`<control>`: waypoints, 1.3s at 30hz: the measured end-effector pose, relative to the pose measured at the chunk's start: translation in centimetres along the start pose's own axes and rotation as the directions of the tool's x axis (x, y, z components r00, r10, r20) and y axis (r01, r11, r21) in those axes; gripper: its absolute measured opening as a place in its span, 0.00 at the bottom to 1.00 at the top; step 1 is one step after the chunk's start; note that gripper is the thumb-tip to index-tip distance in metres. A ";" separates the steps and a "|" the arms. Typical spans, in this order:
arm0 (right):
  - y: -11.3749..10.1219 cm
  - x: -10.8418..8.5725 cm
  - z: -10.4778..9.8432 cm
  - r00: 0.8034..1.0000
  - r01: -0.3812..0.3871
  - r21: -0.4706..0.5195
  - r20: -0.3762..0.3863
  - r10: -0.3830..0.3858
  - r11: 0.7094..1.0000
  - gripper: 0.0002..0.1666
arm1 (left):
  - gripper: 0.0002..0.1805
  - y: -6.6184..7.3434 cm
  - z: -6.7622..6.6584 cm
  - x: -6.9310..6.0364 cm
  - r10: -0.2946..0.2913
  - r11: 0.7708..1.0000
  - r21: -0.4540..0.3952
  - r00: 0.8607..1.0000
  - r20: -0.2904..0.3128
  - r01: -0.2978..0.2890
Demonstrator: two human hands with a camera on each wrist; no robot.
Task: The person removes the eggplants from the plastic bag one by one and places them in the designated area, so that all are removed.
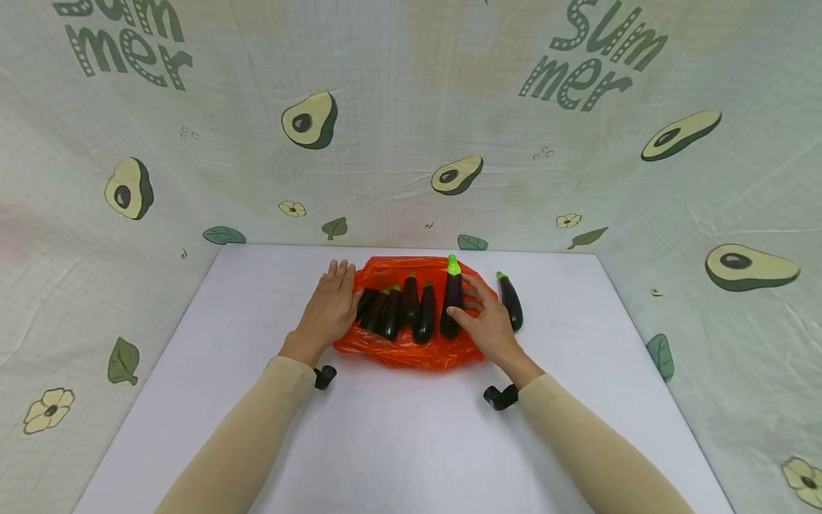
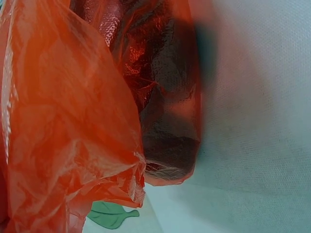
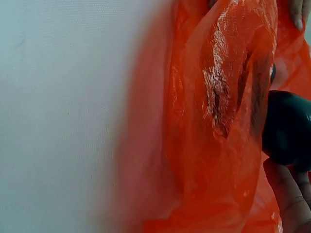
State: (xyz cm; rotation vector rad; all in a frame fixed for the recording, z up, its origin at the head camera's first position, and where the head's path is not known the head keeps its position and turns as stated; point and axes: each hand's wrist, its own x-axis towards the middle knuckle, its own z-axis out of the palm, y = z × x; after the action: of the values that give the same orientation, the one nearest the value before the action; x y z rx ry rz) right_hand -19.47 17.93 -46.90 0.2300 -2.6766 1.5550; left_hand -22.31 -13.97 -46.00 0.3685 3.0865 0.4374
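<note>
A red plastic bag point(image 1: 411, 355) lies spread on the white table, with several dark eggplants point(image 1: 391, 318) side by side in it. My right hand point(image 1: 493, 327) grips one eggplant point(image 1: 452, 303) between thumb and fingers at the bag's right part, its green stem end pointing away from me. The right wrist view shows this eggplant's rounded dark end point(image 3: 289, 128) beside the fingers point(image 3: 286, 194). With fingers straight, my left hand point(image 1: 327, 307) touches the bag's left edge. In the left wrist view, the red film point(image 2: 82, 121) covers a dark shape, and the left hand is out of sight.
Another eggplant point(image 1: 510, 303) lies on the table point(image 1: 398, 442) just right of the bag, partly behind my right hand. A patterned cloth point(image 1: 385, 135) hangs behind the table and along both sides.
</note>
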 end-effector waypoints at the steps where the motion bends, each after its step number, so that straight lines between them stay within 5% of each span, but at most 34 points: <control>1: 0.0 -0.1 -0.2 1.000 -0.005 0.008 -0.002 0.005 1.000 0.43 | 0.38 0.0 0.0 0.0 0.001 1.000 0.000 1.000 0.001 -0.001; 8: 0.0 -0.7 -1.9 0.999 0.002 0.020 -0.044 -0.001 1.000 0.43 | 0.38 0.0 0.0 0.0 0.000 1.000 -0.006 1.000 0.005 0.001; 25: 1.0 -0.4 -6.7 0.976 0.022 -0.232 -0.206 -0.072 0.972 0.42 | 0.38 -0.2 0.1 0.0 0.004 1.000 -0.010 1.000 -0.006 -0.004; 34: 2.6 0.3 -8.4 0.949 -0.045 -0.404 -0.304 -0.087 0.914 0.39 | 0.37 -0.3 -0.1 -0.2 0.045 0.999 -0.013 0.998 -0.045 -0.046; 39: 3.4 0.5 -9.4 0.949 -0.115 -0.465 -0.311 -0.041 0.878 0.40 | 0.37 -0.2 0.0 -0.2 0.037 0.999 -0.014 0.999 -0.040 -0.037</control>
State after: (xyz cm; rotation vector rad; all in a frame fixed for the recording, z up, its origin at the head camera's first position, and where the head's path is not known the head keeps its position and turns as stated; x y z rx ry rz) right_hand -20.88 27.66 -45.12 -0.0844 -2.6993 0.7950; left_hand -22.20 -14.20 -46.02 0.4226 3.1173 0.4740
